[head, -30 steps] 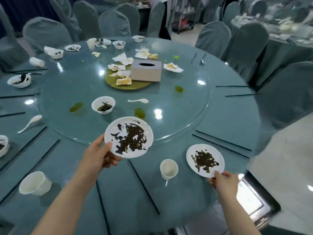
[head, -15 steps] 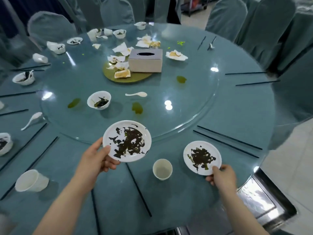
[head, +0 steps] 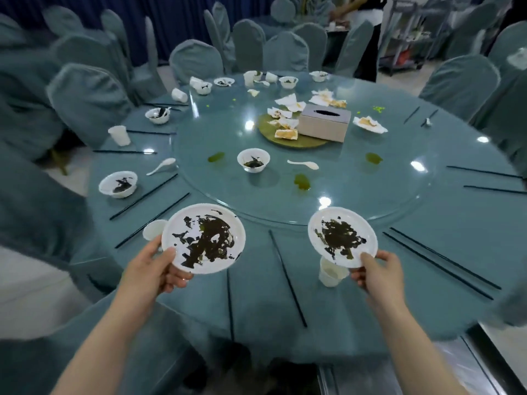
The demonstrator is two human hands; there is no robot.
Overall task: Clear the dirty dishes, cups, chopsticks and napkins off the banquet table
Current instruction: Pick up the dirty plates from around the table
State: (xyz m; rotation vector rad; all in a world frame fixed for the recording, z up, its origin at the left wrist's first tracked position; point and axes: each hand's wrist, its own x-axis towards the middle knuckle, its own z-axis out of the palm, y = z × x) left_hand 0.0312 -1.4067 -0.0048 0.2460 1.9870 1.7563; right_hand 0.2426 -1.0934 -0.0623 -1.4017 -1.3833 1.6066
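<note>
My left hand (head: 155, 269) grips the near rim of a white plate (head: 204, 238) smeared with dark sauce, held above the table's front edge. In my right hand (head: 380, 270) is a second dirty white plate (head: 342, 236), pinched at its near right rim and lifted over a white cup (head: 330, 275). Another cup (head: 152, 229) peeks out behind the left plate. Black chopsticks (head: 288, 277) lie between the two plates. Dirty bowls (head: 118, 183) (head: 253, 160), a white spoon (head: 303, 164) and crumpled napkins (head: 285, 115) sit farther out.
A round table in teal cloth (head: 427, 252) carries a glass turntable (head: 356, 195) with a tissue box (head: 325, 124) and green spills. Covered chairs (head: 85, 101) ring it. More chopsticks (head: 439, 258) lie at right. A person stands at the far table (head: 362, 12). A metal cart edge (head: 456, 366) shows at bottom right.
My right hand has lifted its plate off the table and over the cup. The view swung left, and both plates now sit higher in front of me.
</note>
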